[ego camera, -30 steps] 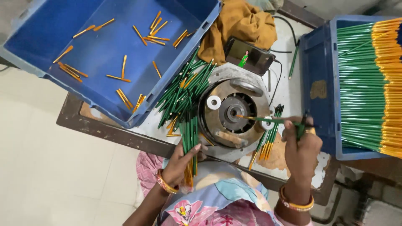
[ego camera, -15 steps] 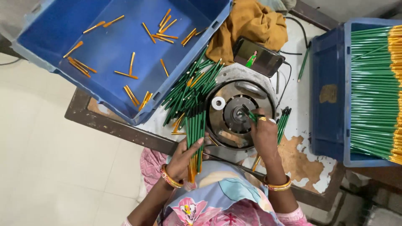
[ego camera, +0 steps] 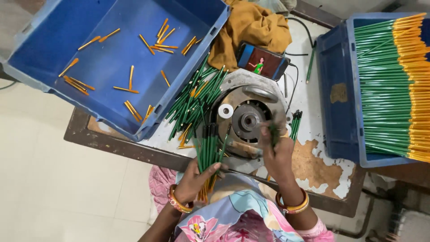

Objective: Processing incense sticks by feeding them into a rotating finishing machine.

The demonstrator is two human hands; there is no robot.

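Observation:
My left hand [ego camera: 197, 179] grips a bundle of green pencils [ego camera: 208, 145] with orange ends, held upright at the table's near edge. My right hand [ego camera: 277, 154] pinches one green pencil [ego camera: 273, 132] next to the round metal machine [ego camera: 246, 118] with a dark hub in its middle. A loose heap of green pencils [ego camera: 195, 103] lies left of the machine. A few more green pencils [ego camera: 295, 125] lie just right of it.
A blue crate [ego camera: 112, 67] at upper left holds several scattered orange pieces. Another blue crate [ego camera: 342, 89] at right is packed with rows of green and orange pencils. A phone [ego camera: 262, 60] leans on a mustard cloth [ego camera: 251, 27] behind the machine. Cables run across the worn white tabletop [ego camera: 313, 161].
My right hand has come in from the right side of the table to the machine's near right edge. My left hand keeps the bundle in much the same place.

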